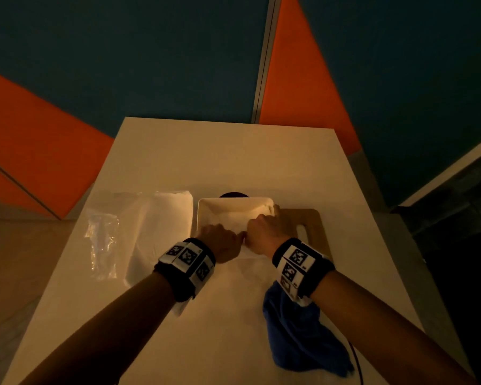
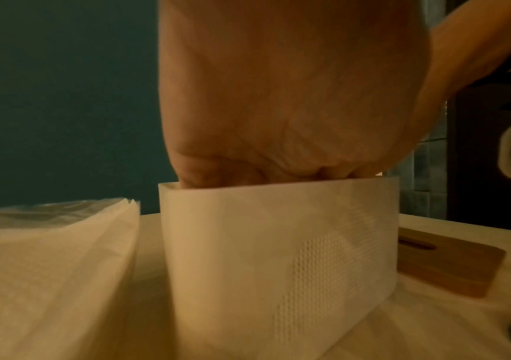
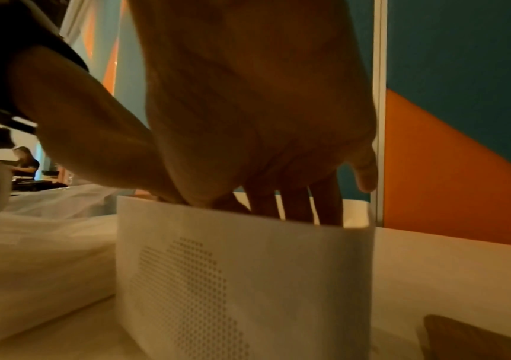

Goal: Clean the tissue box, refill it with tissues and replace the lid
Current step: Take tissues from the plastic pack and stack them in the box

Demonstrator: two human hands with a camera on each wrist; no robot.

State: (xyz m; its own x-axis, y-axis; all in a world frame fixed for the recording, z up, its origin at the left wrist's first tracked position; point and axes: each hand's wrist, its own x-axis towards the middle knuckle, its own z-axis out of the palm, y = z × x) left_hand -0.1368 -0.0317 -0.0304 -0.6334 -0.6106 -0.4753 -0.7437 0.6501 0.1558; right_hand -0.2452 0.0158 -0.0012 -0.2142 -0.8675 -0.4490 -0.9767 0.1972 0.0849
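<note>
White tissues (image 1: 235, 218) sit mid-frame: press them flat into the tissue box (image 1: 206, 203), left hand (image 1: 220, 240) and right hand (image 1: 264, 232) (fingers inside, grip state unclear).

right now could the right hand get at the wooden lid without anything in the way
Probably yes. The wooden lid lies flat on the table just right of the tissue box, with nothing on it. The right hand is inside the box beside it and would only need to lift out first.

White table (image 1: 225, 162) carries tissue box (image 1: 206, 209), tissue pack (image 1: 161, 226) left, wooden lid (image 1: 308, 226) right, blue cloth (image 1: 297, 329) near
</note>
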